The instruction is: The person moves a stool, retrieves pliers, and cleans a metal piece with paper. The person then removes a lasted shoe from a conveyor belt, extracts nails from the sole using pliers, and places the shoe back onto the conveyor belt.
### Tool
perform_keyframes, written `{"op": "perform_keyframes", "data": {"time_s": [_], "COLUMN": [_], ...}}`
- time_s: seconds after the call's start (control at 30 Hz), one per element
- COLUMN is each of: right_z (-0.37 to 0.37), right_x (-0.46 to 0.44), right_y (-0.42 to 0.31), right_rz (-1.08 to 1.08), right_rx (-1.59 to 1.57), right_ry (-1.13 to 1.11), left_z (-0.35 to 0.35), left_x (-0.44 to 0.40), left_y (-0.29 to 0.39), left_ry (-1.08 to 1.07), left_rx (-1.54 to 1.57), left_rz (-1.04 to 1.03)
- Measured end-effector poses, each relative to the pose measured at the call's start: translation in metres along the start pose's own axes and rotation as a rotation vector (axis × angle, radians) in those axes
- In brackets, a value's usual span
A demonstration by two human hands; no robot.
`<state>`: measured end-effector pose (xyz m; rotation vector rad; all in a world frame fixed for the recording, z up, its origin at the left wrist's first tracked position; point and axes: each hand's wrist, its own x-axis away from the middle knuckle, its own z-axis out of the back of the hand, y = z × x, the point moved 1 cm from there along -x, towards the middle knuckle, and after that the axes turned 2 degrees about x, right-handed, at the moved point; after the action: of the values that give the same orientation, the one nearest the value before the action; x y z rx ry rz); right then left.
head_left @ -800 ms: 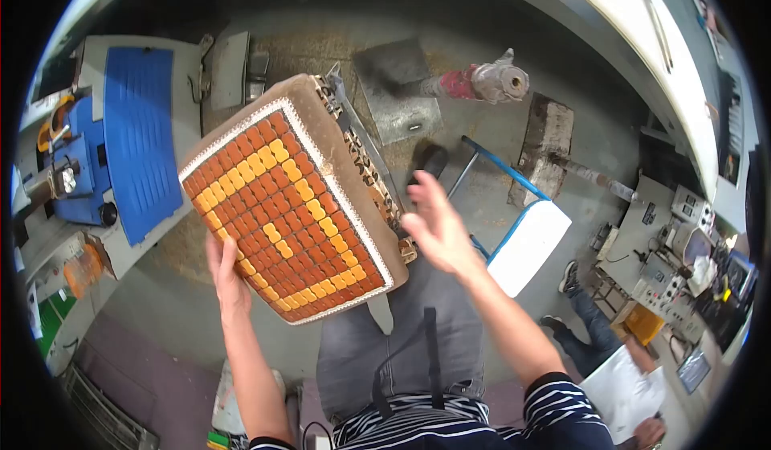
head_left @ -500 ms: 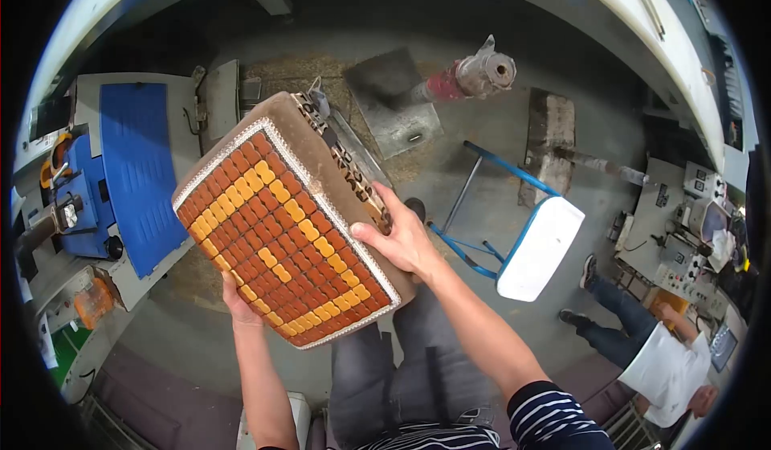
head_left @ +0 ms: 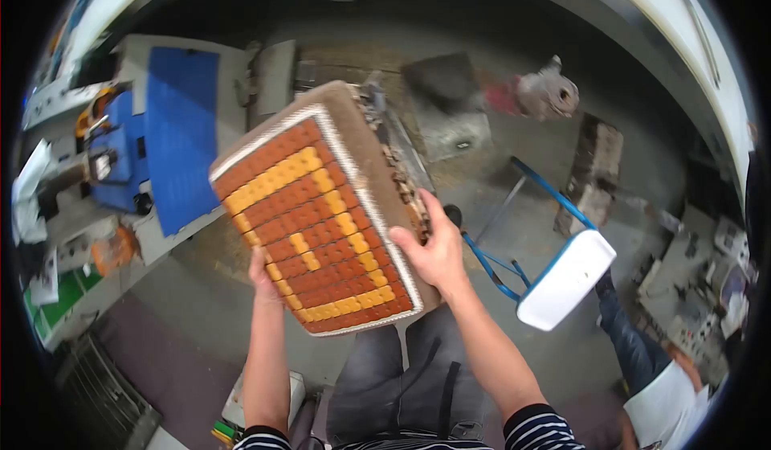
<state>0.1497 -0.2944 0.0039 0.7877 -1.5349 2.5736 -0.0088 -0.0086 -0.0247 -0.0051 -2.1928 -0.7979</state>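
Note:
A thick beaded seat cushion (head_left: pixel 329 225) is held tilted in front of me, its face toward the camera. Reddish-brown tiles with a yellow frame pattern cover that face, bordered by white braid. Its side is brown fabric, and a dark patterned band runs along the far edge. My right hand (head_left: pixel 438 249) grips the right side, thumb on the near edge and fingers over the patterned band. At the lower left edge, my left hand (head_left: pixel 265 277) holds the cushion, with most of its fingers hidden behind it.
A blue-topped workbench (head_left: pixel 183 141) stands at left. To the right is a stool with a white seat (head_left: pixel 566 280) and blue legs. A wrapped roll on a post (head_left: pixel 546 95) rises beyond the cushion. Another person (head_left: pixel 662 398) is at lower right near a cluttered bench (head_left: pixel 683 289).
The view has swung, so the surroundings sit further right. Both hands still hold the cushion, which appears slightly further right and turned a little more upright.

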Motion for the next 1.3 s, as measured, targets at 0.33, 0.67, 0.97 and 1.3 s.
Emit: {"op": "perform_keyframes", "data": {"time_s": [0.33,0.67,0.97,1.3], "right_z": [-0.004,0.013,-0.038,-0.083], "right_x": [-0.003,0.216,0.301,0.305], "right_y": [0.001,-0.062,-0.045,0.001], "right_rz": [0.002,0.033,0.056,-0.039], "right_rx": [-0.187,-0.209,-0.027,-0.339], "right_ry": [-0.033,0.047,0.085,0.032], "left_z": [-0.001,0.042,0.093,0.107], "left_x": [-0.009,0.179,0.234,0.237], "left_y": [0.0,0.002,0.027,0.083], "left_ry": [-0.02,-0.122,-0.385,-0.21], "left_rx": [0.013,-0.065,-0.107,-0.411], "left_rz": [0.058,0.21,0.114,0.108]}}
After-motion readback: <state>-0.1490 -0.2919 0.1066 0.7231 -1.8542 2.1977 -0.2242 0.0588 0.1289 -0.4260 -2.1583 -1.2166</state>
